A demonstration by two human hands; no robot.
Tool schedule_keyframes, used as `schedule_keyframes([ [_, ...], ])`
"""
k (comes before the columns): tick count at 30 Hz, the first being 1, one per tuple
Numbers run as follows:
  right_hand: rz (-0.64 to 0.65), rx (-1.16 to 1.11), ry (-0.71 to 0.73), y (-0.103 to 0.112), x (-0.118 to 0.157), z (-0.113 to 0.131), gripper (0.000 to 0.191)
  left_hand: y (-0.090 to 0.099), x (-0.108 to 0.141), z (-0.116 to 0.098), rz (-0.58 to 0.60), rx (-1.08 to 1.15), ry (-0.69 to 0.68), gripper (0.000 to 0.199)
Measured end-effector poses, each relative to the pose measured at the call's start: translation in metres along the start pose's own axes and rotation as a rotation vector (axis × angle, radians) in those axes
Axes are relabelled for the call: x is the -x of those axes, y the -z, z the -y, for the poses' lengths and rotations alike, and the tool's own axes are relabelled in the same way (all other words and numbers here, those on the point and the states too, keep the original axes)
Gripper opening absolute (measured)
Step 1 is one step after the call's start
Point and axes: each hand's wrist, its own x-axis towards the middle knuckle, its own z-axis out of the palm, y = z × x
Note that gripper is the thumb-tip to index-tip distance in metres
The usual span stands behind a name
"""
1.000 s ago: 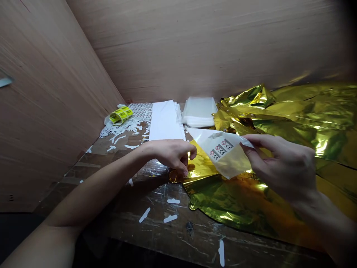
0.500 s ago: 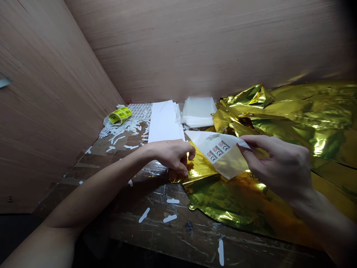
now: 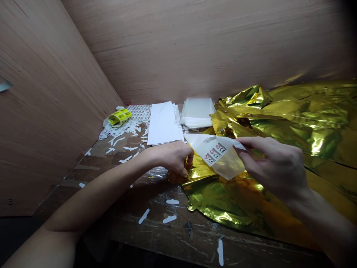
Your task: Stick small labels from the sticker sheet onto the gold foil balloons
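My right hand [image 3: 273,167] pinches a corner of a translucent label backing sheet [image 3: 232,163] between thumb and fingers. The sheet bends toward me and carries a few small printed labels with CE marks and red warning circles. Below it spreads a flat, uninflated gold foil balloon [image 3: 223,208], wrinkled and shiny. My left hand [image 3: 177,158] is closed at the balloon's narrow left end, thumb and curled finger at the foil there. The far fingers of that hand are partly hidden, and so is whatever small thing may be between its fingertips.
Behind my left hand lies a stack of white cards [image 3: 164,123], beside a pile of clear plastic bags [image 3: 197,111]. A yellow label roll [image 3: 120,117] and printed label sheets [image 3: 139,111] are at the back left. White paper scraps [image 3: 170,219] dot the brown table. Wooden panels [image 3: 178,48] enclose it.
My left index finger has curled down closer to the thumb at the foil. My right hand and the backing sheet have shifted slightly left in view.
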Motion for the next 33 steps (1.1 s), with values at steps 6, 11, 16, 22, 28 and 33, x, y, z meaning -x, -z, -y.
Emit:
schedule_keyframes([
  [6, 0.022, -0.007, -0.015, 0.002, 0.0, 0.001, 0.014, -0.005, -0.007, 0.001, -0.064, 0.063, 0.087, 0.031],
  [11, 0.01, -0.009, -0.021, 0.001, 0.0, 0.002, 0.014, -0.008, -0.015, 0.01, -0.12, -0.001, 0.11, 0.039],
  [16, -0.014, -0.009, -0.035, 0.003, 0.0, -0.001, 0.013, -0.005, -0.011, 0.026, -0.11, 0.19, -0.003, 0.049],
  [22, -0.048, 0.03, 0.26, 0.008, -0.004, 0.017, 0.014, -0.002, 0.006, 0.027, -0.234, 1.206, -0.085, 0.052],
  [28, 0.201, -0.002, 0.344, 0.021, 0.003, 0.067, 0.035, -0.02, 0.018, 0.034, -0.703, 1.437, -0.003, 0.033],
  [33, 0.513, -0.189, 0.321, 0.021, 0.05, 0.092, 0.012, -0.02, 0.03, 0.063, -0.921, 1.522, -0.107, 0.025],
])
